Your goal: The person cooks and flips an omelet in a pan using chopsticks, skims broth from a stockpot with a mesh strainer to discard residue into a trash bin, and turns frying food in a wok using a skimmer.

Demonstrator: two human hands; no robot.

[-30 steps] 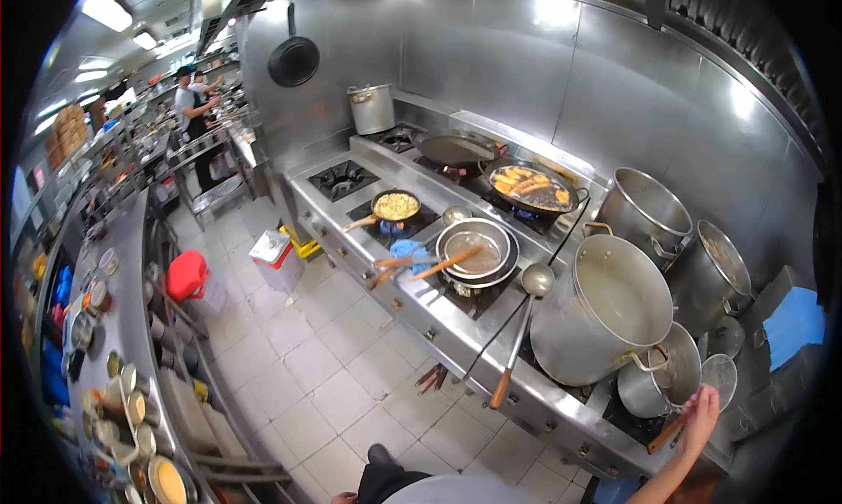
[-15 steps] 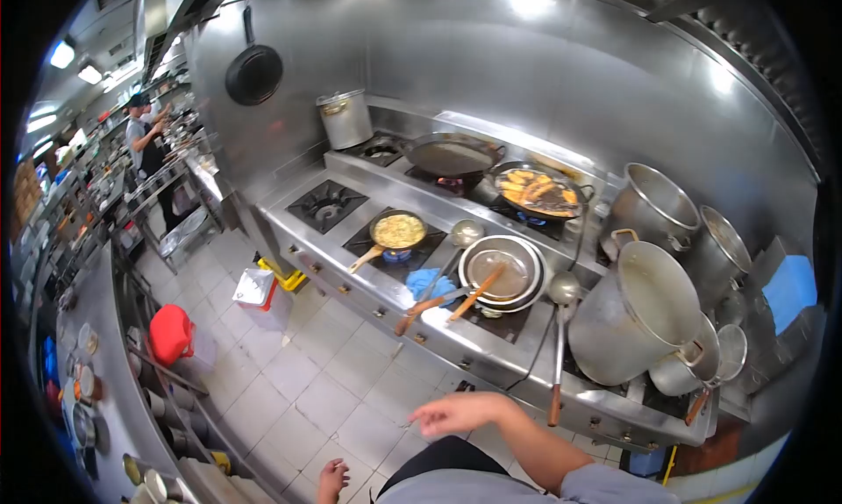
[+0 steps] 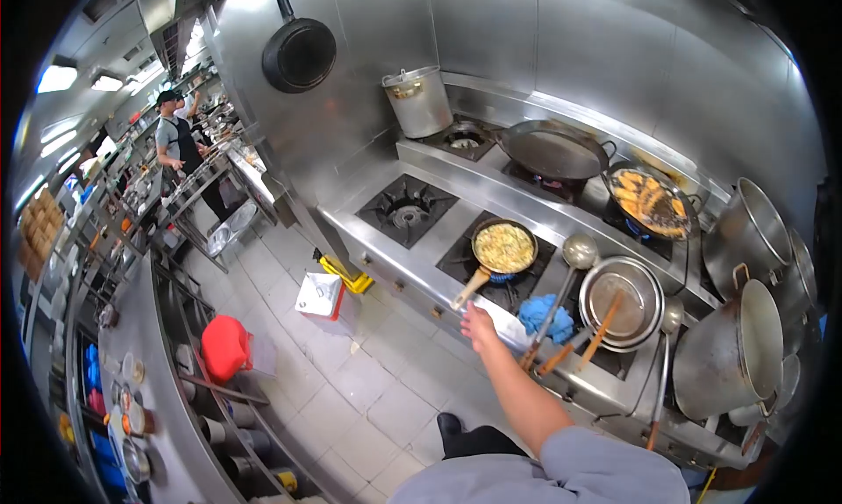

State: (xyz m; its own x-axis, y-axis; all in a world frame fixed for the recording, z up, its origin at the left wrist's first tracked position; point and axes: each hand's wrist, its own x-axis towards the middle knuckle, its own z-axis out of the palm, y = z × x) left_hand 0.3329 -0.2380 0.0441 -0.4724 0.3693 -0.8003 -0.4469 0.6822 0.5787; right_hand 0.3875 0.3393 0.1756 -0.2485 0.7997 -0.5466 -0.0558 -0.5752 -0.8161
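Observation:
My right hand (image 3: 478,327) reaches over the front edge of the stove, just below the end of a frying pan's light wooden handle. Its fingers look loosely apart with nothing visible in them, and contact with the handle does not show. The frying pan (image 3: 504,246) holds a yellow, egg-like mixture over a lit blue flame. To the right lie a crumpled blue cloth (image 3: 545,318) and a ladle (image 3: 579,251) with a long handle. Beside them, a strainer (image 3: 621,300) with a wooden handle rests in stacked bowls. My left hand is out of view.
Behind, a wok of frying pieces (image 3: 649,204) and a large dark wok (image 3: 554,150) sit on the rear burners. Tall stockpots (image 3: 724,364) crowd the right end. A red-lidded bin (image 3: 230,348) and a white-lidded container (image 3: 321,295) stand on the floor. A co-worker (image 3: 180,140) stands far left.
My right hand has moved from in front of my body to near the pan's handle. My left hand has left the view. The camera view has shifted left and nearer the stove.

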